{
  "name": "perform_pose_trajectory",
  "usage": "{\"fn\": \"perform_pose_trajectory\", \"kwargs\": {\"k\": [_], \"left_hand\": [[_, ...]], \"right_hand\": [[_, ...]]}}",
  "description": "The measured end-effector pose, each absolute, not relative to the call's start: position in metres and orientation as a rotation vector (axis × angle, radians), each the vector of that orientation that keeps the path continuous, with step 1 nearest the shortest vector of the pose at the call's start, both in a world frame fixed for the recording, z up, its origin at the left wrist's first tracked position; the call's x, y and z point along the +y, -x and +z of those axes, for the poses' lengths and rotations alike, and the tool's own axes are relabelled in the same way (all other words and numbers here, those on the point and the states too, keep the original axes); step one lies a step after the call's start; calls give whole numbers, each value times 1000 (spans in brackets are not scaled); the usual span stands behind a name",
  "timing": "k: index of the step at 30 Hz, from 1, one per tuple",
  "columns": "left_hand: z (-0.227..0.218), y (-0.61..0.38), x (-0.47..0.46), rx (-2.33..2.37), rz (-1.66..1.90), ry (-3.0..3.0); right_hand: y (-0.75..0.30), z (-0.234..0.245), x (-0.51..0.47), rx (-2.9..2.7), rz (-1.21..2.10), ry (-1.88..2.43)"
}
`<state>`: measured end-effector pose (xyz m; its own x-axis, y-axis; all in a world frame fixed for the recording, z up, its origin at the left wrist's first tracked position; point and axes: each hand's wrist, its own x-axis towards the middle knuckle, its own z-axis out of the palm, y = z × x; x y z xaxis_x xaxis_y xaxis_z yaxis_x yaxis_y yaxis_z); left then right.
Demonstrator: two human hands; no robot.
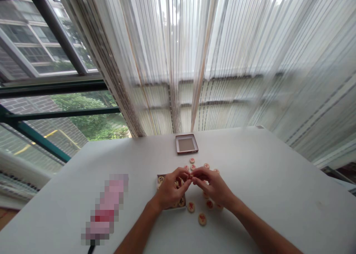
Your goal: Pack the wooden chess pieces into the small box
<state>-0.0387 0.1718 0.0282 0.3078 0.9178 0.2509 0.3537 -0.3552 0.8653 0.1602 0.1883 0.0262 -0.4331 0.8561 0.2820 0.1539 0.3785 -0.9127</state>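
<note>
White table [278, 180] at a curtained window [41, 53]. I see 1 disc [191, 177] over the box [157, 180], on its far-right side. Left hand [171, 190] and right hand [215, 187] both have fingertips closed on it, tip to tip. The left hand hides most of the box. Loose discs [202, 219] lie right of the box and nearer me. The lid [186, 144] sits beyond the box, apart. A blurred pink object [107, 205] is left of the box.

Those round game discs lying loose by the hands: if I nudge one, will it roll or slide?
Probably slide, not roll: the nearest disc lies flat on the smooth white table. It looks like wood, so likely stiff and light. Being low and small, it may be fiddly to pinch.
</note>
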Motion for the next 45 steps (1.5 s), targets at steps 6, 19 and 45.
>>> {"fn": "perform_pose_trajectory", "kwargs": {"k": [6, 19, 45], "left_hand": [[30, 41, 172, 1108, 974, -1874], [25, 43, 175, 1088, 1037, -1765], [25, 44, 177, 944, 1037, -1621]], "right_hand": [[-159, 21, 188, -1781, 1117, 915], [-159, 31, 185, -1823, 1089, 784], [-162, 30, 185, -1903, 905, 850]]}}
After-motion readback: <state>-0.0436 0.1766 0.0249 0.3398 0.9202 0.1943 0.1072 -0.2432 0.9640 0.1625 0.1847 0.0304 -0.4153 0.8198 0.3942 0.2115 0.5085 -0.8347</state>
